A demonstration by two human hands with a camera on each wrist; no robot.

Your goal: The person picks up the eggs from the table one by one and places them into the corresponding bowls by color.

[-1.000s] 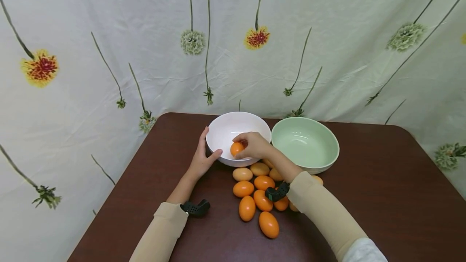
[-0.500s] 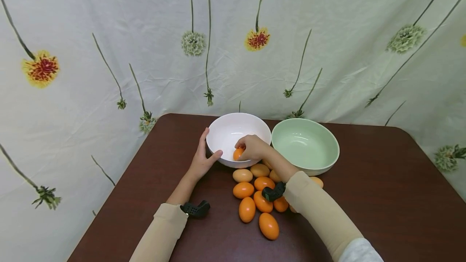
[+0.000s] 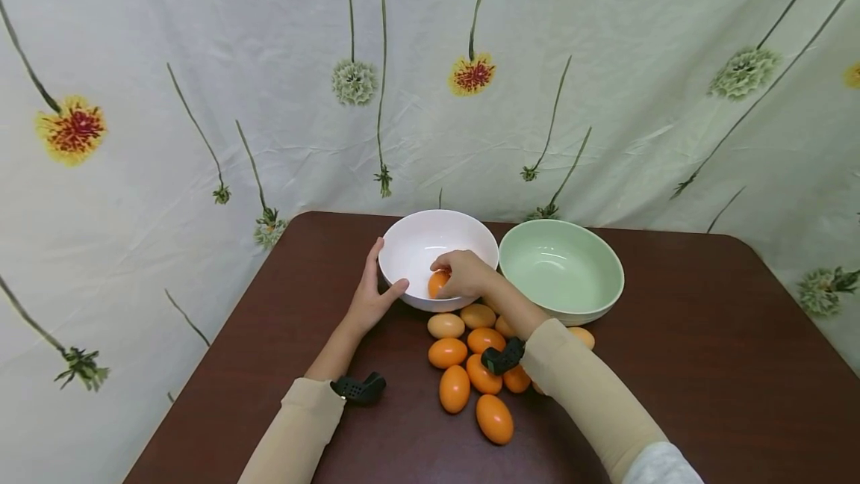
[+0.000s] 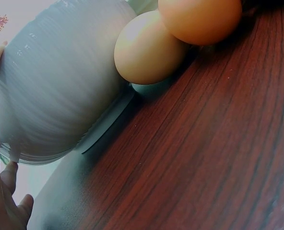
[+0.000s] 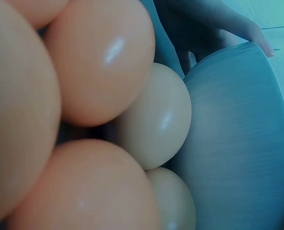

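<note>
Inside the white bowl [image 3: 430, 234], low down near its front wall, sits the orange egg [image 3: 438, 284] that the right hand [image 3: 466, 273] pinches between thumb and curled fingers; whether it touches the bottom cannot be told. The left hand [image 3: 366, 305] grasps nothing tightly: it rests against the left side of the same bowl with fingers extended along the outside and thumb spread toward the near rim.

Just to the right of the white bowl stands the green bowl [image 3: 564, 260], upright, the two rims side by side. In front of them, partly under the right forearm, a loose group of eggs lies on the dark reddish-brown surface [image 3: 705, 334]. A pale egg [image 3: 446, 326] and a tan egg [image 3: 478, 317] are nearest the white bowl; the rest of the group includes several bright orange ones, with the frontmost egg [image 3: 494, 420] lying tilted. Another light egg [image 3: 581, 337] shows beside the right sleeve [image 3: 598, 402], below the green bowl.

Each wrist carries a black device, and the left sleeve [image 3: 289, 424] is beige like the right. Behind the surface hangs a pale cloth [image 3: 269, 43] printed with long-stemmed flowers.
</note>
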